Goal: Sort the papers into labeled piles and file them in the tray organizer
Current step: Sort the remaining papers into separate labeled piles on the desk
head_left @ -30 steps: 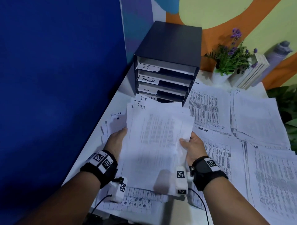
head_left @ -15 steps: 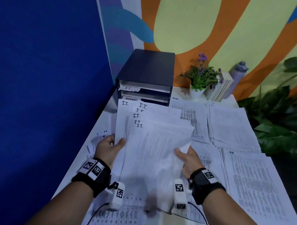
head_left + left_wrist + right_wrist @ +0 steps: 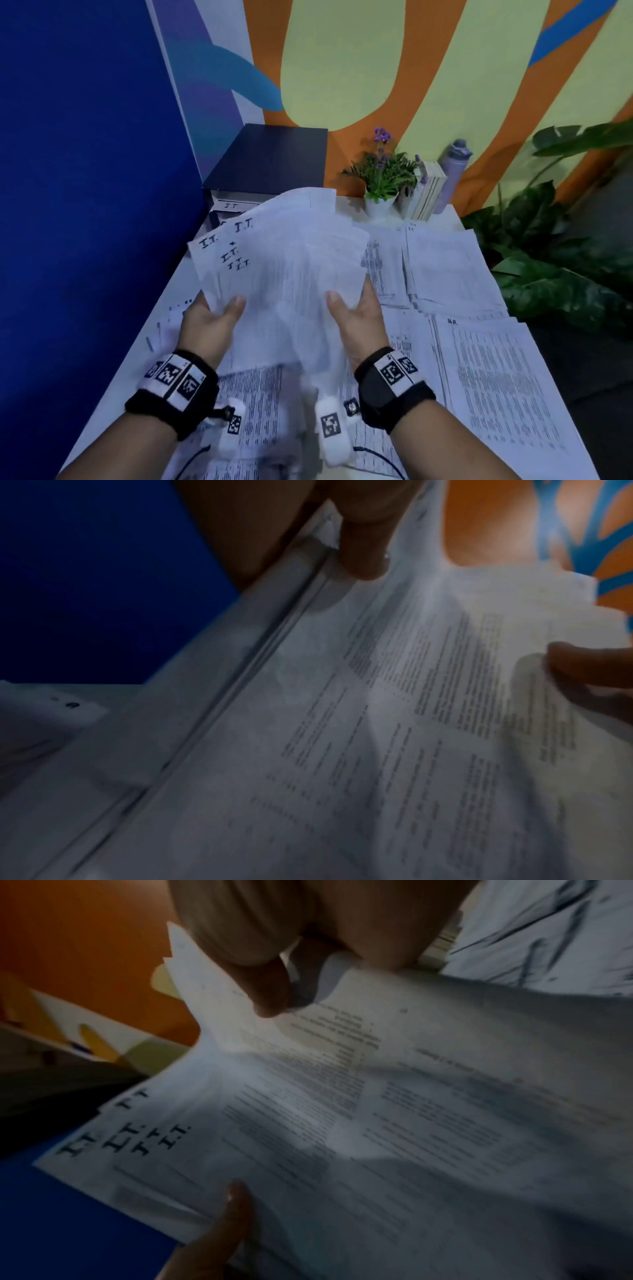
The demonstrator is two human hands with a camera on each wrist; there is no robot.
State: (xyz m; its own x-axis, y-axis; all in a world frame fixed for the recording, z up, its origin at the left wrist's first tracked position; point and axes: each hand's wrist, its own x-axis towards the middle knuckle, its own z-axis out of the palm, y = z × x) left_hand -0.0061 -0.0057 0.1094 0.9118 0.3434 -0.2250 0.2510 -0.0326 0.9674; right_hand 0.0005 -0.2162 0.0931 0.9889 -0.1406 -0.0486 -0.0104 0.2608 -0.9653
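Above table [image 3: 346,209] | hands grip I.T. stack [image 3: 284,260] edges, thumbs on top

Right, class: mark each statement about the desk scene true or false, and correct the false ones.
1. Both hands hold the I.T. stack. True.
2. The left hand is empty. False: it grips the stack's left edge.
3. The tray organizer stands at the desk's back left. True.
4. The potted plant sits on top of the organizer. False: it stands on the desk to its right.
5. The right hand grips the stack with its thumb on top. True.
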